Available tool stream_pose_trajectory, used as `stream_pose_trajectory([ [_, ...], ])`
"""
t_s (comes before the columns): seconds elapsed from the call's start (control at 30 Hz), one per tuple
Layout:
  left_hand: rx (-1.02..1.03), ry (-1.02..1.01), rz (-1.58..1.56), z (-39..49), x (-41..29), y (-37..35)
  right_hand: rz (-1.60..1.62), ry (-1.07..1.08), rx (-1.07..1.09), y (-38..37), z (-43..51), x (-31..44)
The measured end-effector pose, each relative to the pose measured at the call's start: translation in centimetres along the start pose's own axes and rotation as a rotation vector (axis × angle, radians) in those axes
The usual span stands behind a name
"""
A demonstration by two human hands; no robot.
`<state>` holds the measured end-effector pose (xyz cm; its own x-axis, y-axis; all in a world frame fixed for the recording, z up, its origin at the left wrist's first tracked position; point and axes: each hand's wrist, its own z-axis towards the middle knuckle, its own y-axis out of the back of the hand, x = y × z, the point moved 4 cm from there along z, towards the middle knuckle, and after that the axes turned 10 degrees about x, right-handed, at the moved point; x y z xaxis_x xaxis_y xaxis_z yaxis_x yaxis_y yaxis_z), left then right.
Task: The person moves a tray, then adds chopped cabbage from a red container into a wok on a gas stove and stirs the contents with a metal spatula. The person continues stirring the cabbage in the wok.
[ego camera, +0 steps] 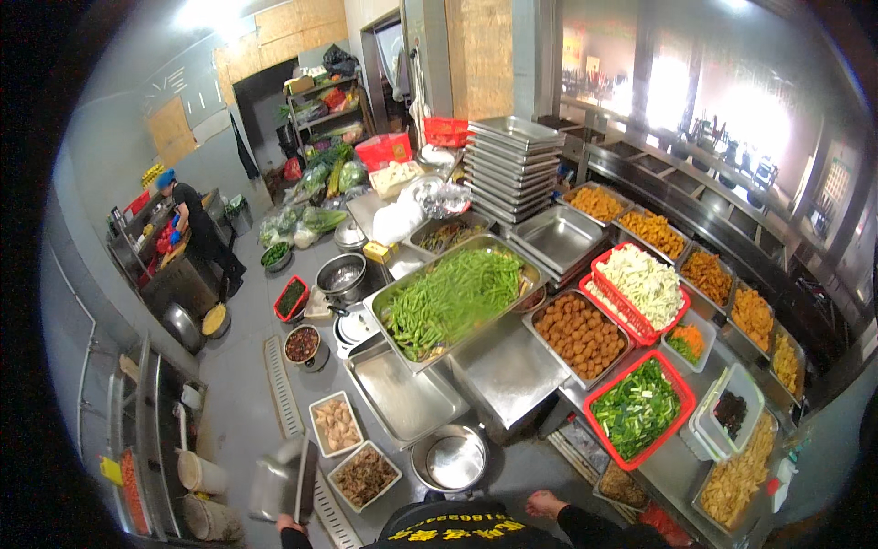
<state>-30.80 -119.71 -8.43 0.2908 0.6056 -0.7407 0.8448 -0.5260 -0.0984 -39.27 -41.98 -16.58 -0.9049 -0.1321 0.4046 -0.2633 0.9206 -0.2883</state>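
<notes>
My left hand (291, 523) grips a blurred stainless steel pan (274, 484) by its lower edge, tilted up on its side. My right hand (544, 504) is loosely curled in front of my body, with nothing seen in it. White tubs of peeled garlic-like cloves (336, 424) and brown shredded food (365, 476) are to the right of the held pan. Past them are a round steel pot (449, 458) and an empty steel tray (406, 394). A large pan of green beans (453, 295) lies farther on, over the metal table (507, 374).
Red baskets of chopped greens (639, 410) and pale cut vegetables (638, 285) flank a tray of brown balls (581, 333) at right. Stacked steel pans (514, 168) rise behind. A floor drain (280, 384) runs at left. A person in a blue cap (188, 226) works at a far counter.
</notes>
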Motion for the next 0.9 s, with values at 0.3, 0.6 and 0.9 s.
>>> stream_pose_trajectory([
  [0.3, 0.241, -0.858, -0.053, -6.9, -19.9, -23.5, 0.291, 0.354, -0.303, -1.0, -0.4, -0.4],
  [0.6, 0.905, -0.829, 0.018, -27.0, -16.6, -45.8, 0.379, 0.503, -0.292, -12.0, -9.3, -3.5],
  [0.9, 1.791, -0.395, 0.440, -44.5, 0.9, -56.3, 0.752, 1.178, -0.715, -11.9, -31.1, -7.3],
])
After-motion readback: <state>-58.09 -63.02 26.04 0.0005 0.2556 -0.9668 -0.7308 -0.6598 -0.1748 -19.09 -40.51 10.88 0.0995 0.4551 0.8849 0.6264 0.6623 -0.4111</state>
